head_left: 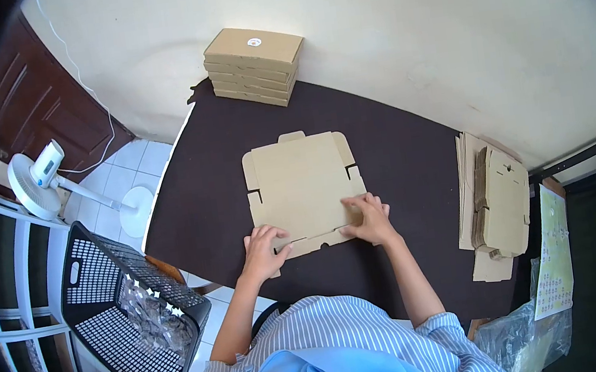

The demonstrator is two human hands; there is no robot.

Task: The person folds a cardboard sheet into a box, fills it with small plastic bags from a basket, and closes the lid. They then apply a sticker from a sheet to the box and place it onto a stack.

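The left hand [263,253] and right hand [371,222] touch the flat carton's [303,181] near corners, grip unclear; closed boxes [253,61] stand far, flattened cardboard [505,198] right, black basket [90,267] left.

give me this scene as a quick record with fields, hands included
left hand: at the near left corner of the flat cardboard; left hand fingers bent
right hand: right hand at its near right corner, fingers bent
table: dark-topped table
far side: stack of closed boxes, round white sticker on top
right side: pile of cardboard pieces
left of table: black basket, contents unclear; white fan near the door
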